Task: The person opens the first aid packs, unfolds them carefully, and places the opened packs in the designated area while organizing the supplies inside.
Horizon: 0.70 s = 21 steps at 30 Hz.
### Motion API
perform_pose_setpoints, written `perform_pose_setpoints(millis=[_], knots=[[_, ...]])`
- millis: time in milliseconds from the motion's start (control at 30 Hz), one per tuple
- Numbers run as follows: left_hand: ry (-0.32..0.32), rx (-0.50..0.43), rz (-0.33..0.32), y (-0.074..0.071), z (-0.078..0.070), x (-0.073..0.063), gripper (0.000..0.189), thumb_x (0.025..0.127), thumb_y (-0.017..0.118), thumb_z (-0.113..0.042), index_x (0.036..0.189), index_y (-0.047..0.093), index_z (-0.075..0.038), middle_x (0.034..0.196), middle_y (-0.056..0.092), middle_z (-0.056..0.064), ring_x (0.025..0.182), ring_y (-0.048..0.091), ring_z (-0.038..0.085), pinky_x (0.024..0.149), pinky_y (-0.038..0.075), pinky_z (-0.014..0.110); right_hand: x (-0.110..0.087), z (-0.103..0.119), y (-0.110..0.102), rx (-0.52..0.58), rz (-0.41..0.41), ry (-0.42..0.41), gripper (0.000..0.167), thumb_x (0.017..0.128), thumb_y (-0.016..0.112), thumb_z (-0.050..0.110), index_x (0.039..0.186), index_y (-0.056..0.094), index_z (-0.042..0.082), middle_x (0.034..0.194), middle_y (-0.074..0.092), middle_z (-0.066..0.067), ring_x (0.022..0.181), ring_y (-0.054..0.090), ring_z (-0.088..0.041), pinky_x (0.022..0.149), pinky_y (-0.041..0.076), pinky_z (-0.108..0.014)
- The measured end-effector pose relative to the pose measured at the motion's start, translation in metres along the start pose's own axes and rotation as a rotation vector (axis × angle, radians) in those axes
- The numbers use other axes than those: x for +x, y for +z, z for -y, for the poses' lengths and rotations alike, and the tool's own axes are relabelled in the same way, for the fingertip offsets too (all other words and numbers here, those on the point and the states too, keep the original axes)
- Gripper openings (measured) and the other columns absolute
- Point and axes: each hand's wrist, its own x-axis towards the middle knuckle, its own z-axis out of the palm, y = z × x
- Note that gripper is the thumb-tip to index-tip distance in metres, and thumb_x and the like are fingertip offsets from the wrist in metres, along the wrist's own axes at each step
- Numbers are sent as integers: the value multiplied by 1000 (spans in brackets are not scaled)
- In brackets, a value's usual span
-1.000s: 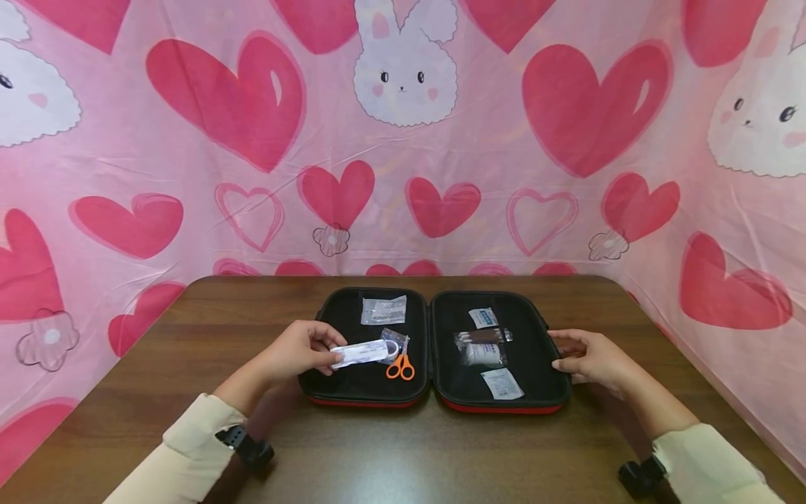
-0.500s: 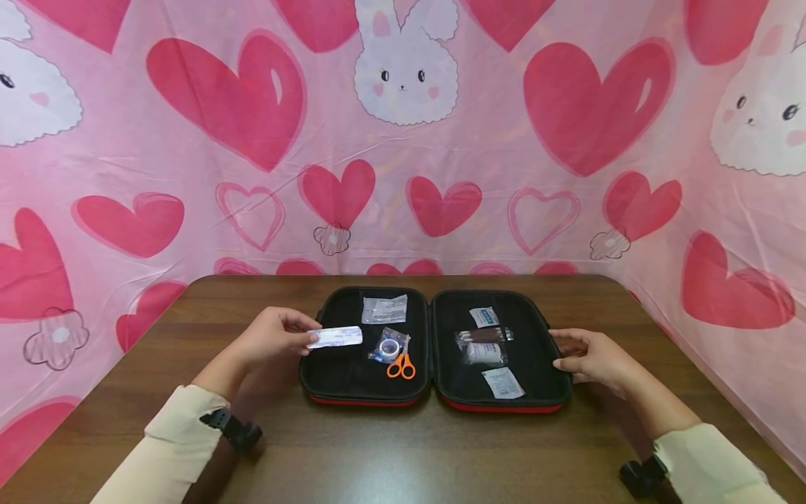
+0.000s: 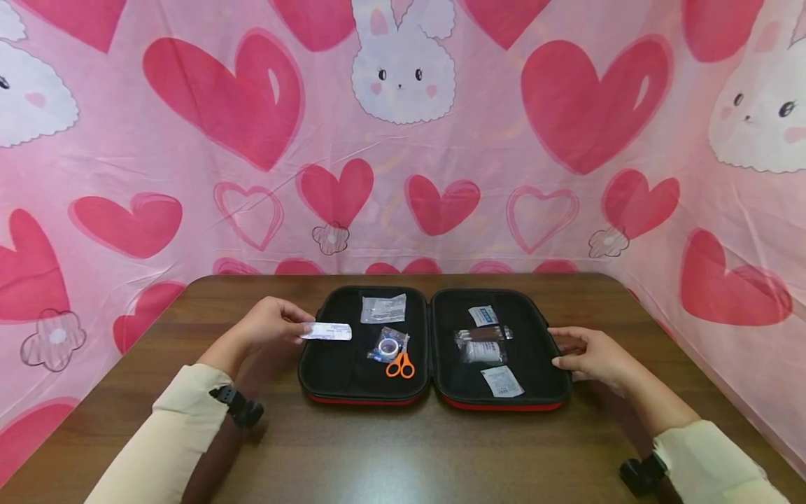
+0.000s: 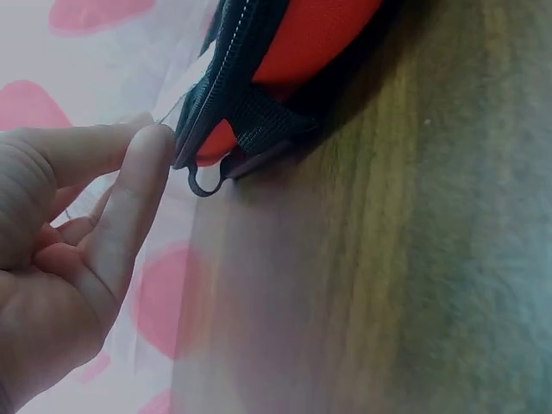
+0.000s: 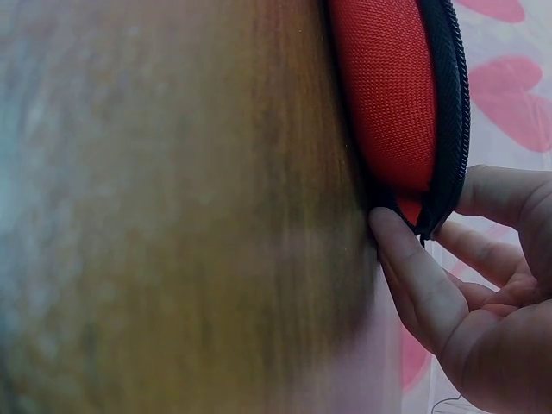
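An unfolded black-lined case point(image 3: 497, 399) with a red outside lies flat on the table. My left hand point(image 3: 267, 323) pinches a long flat white packet point(image 3: 329, 331) with bluish print by its left end, over the left half's outer edge. In the left wrist view, thumb and finger meet on the packet beside the zippered rim. My right hand point(image 3: 595, 358) grips the outer rim of the right half. The right wrist view has its fingers around the red shell point(image 5: 388, 95) and black zipper edge. Some fingertips are hidden behind the rim.
Orange-handled scissors point(image 3: 400, 365), a white tape roll point(image 3: 387, 347) in a bag and a clear packet point(image 3: 383, 309) lie in the left half. The right half holds small sachets point(image 3: 502, 382), cotton swabs point(image 3: 483, 334) and a wrapped white roll point(image 3: 483, 352).
My left hand has moved left and slightly away with the packet, from above the tape roll to the case's left edge. The right hand stays on the rim.
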Motion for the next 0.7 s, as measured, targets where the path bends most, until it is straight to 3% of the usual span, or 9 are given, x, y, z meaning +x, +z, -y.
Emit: perform_pose_setpoints(millis=[267,700], knots=[[11,60,30,7,-5,14,22,84,76,-7,101,73,7,88,72,15,67,66,18,67,59,36,1,-1,0,-6,0,11,68,85,74,6,142,40,-8,122,54,-34,92,65,-29,74,58,-45],[7,109,43,21,-20,24,15,83,73,2,97,73,8,84,71,16,62,66,16,63,59,32,2,0,-1,-23,3,19,68,85,74,6,142,40,-8,122,54,-35,93,65,-29,74,58,-45]])
